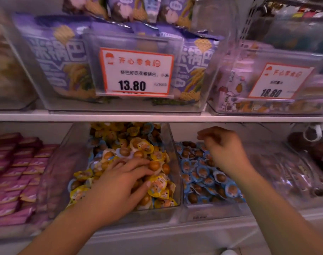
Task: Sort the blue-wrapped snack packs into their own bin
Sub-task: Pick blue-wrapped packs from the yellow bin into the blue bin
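— So, where do we stand with our hands?

— Our left hand (pixel 124 178) lies palm down at about 7 o'clock from the middle of the view, fingers spread flat and pressed into the heap of yellow-wrapped snack packs (pixel 138 157) in the clear centre bin (pixel 172 144). We cannot tell whether anything is pinched beneath it.

— And the right?

— Our right hand (pixel 224 150) hangs at about 4 o'clock, over the neighbouring bin (pixel 212 212), fingers loosely curled and pointing down. It is blurred, so we cannot tell whether a pack sits in the fingertips.

— Where are the blue ones?

— Most of the blue-wrapped snack packs (pixel 203 173) fill that right-hand bin, directly under and around our right hand. A few blue edges also show among the yellow ones, along the left wall of the centre bin and near its back.

— What else do we see?

— At 9 o'clock, pink-wrapped bars (pixel 19 168) lie in rows. At 12 o'clock, above the white shelf edge (pixel 157 117), purple snack bags (pixel 59 57) stand in a clear tub behind a price tag (pixel 136 72) reading 13.80. At 2 o'clock a second tag (pixel 278 81) reads 18.80.
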